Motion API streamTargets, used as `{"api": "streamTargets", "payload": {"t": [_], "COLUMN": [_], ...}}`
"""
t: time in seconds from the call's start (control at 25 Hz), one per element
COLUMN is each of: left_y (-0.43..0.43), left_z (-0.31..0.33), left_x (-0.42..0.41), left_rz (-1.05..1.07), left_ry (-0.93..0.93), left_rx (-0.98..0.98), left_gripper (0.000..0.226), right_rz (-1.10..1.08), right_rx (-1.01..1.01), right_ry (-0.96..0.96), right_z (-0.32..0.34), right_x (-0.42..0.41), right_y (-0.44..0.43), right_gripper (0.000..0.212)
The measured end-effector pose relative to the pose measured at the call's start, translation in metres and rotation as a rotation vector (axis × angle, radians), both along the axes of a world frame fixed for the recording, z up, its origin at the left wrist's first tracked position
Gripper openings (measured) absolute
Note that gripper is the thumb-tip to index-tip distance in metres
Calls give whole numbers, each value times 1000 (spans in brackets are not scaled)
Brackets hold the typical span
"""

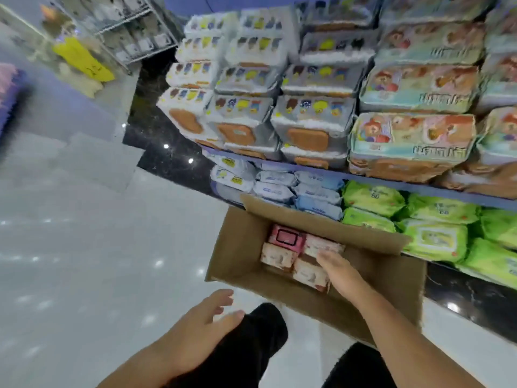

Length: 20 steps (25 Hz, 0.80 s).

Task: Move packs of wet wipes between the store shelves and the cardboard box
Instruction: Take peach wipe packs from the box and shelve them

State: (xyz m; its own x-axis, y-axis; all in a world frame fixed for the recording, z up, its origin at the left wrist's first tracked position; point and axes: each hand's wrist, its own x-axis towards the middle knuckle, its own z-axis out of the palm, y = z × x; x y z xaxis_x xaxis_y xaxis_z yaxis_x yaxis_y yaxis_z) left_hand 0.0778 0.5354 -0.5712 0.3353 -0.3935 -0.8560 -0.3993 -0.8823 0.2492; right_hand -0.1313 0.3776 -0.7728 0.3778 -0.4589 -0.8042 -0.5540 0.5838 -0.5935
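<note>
While left hand [201, 326] hovers spread, right hand [340, 271] reaches into cardboard box [307, 222].

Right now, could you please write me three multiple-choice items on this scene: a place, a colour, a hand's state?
1. Where is the right hand? A) inside the cardboard box B) on a top shelf C) on the floor
2. What colour are the packs just right of the box? A) red B) green C) black
3. How is the left hand? A) gripping a pack B) in a fist C) open, empty
Answers: 1 A, its fingers reach the pink packs in the box; 2 B, their wrappers are bright green; 3 C, its fingers are spread and hold nothing.
</note>
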Motion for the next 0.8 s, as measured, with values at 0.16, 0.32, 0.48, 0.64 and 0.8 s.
{"api": "streamTargets", "payload": {"t": [0.16,0.32,0.48,0.64,0.8], "left_y": [-61,-102,-110,-118,-151], "left_z": [-123,-277,-413,-498,-542], "left_x": [50,59,80,116,139], "left_rz": [-80,-338,-549,-516,-408], "left_ry": [-26,-44,-38,-56,-148], "left_rx": [54,126,185,238,180], "left_gripper": [50,41,51,42,40], "right_rz": [-127,-204,-204,-359,-525], "right_rx": [44,82,26,36,72], "right_ry": [9,81,272,395,321], "right_z": [-136,-269,-381,-443,-487], "right_x": [30,38,27,28,30], "right_y": [10,14,23,29,26], "right_gripper": [53,60,48,68,75]}}
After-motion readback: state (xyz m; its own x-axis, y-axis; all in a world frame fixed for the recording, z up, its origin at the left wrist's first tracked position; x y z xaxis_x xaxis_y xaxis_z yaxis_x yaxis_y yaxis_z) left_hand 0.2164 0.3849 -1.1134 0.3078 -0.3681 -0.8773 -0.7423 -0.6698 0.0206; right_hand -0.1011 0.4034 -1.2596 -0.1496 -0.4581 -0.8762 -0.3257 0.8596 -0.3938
